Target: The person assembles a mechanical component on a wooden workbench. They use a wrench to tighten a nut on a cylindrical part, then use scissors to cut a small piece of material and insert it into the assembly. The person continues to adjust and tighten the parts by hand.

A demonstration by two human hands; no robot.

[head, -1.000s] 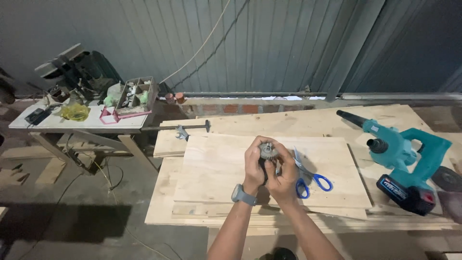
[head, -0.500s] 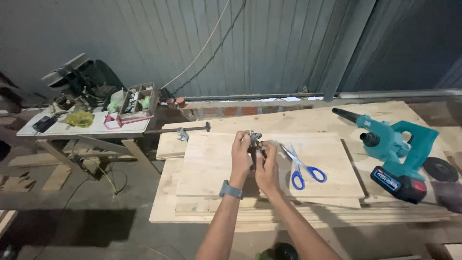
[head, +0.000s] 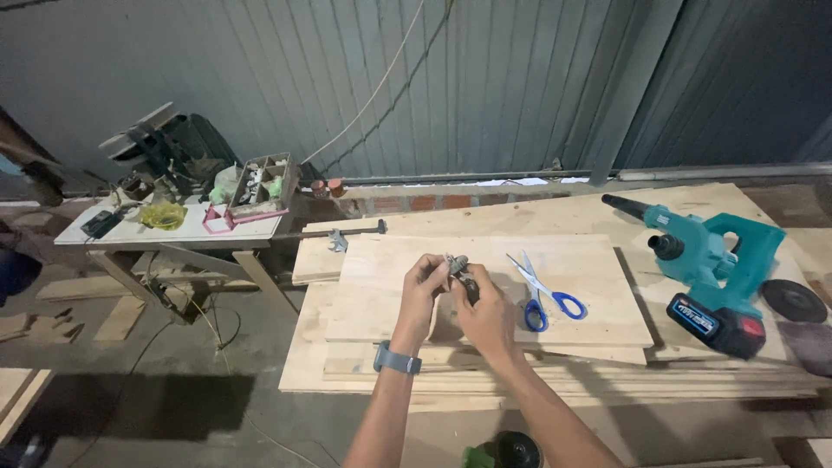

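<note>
- We are fitting or adjusting a small metal part point(head: 457, 265), held up between both hands above the stacked plywood sheets point(head: 390, 286) on the desk.
- Our left hand point(head: 425, 282) pinches it from the left; our right hand point(head: 485, 312) closes on it from below (what kind of part it is, we cannot tell).
- Judging by this, the next move calls for fine fingertip turning.
- Both forearms reach forward, wrists close together; blue-handled scissors point(head: 544, 295) lie just right.
</note>
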